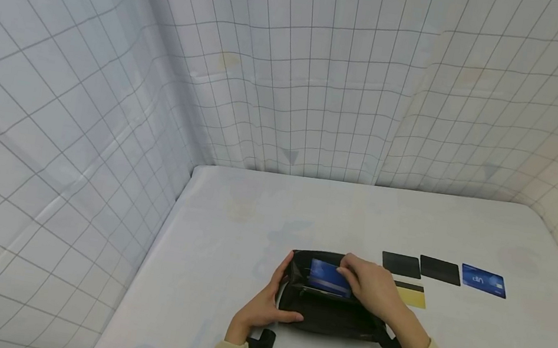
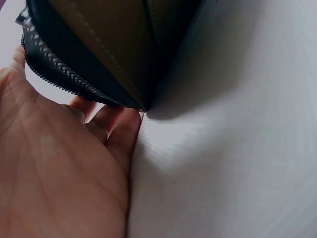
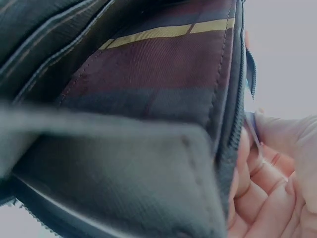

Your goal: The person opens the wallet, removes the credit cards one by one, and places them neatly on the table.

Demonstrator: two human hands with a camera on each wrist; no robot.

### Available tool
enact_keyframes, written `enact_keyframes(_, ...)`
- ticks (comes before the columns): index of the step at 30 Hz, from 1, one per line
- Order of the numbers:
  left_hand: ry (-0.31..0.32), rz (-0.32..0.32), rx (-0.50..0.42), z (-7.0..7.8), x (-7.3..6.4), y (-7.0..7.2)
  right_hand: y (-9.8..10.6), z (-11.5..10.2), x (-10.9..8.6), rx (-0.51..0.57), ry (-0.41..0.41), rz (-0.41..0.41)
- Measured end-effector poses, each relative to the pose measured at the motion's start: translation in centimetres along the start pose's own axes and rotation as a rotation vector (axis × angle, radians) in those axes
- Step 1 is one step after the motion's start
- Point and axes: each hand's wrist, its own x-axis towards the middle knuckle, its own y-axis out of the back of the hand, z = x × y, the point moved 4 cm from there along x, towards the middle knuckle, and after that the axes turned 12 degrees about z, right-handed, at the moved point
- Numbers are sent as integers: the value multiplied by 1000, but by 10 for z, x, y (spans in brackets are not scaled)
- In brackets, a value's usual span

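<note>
A black zip wallet lies unzipped on the white table. At its left end my left hand grips it, thumb along the near side and fingers around the far side. The left wrist view shows those fingers under the zipped edge of the wallet. My right hand pinches the right end of a blue card that lies over the wallet's opening. The right wrist view shows the wallet's striped lining and my right hand beyond the zip; most of the card is hidden there.
To the right of the wallet lie a dark grey-green card, a black card and a blue card with a chip. A yellow card with a black stripe sits nearer, partly behind my right hand. White gridded curtains surround the table.
</note>
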Motion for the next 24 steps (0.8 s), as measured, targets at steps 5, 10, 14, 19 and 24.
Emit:
enact_keyframes(5,1,9,22,1,0,0,4,-2,2,15,-10,0)
enact_keyframes(10,0,11,24,2,-1,0,7,0,2,55,-44,-37)
enact_keyframes(14,2,11,11,2,-1,1,8,2,1,161,-65,-66)
enact_keyframes(19,7,8,-4,0,0,1,10,4,0,266,-56,-86)
enact_keyframes(24,9,3,-9,0,0,1,12,5,0,317,-54,-87)
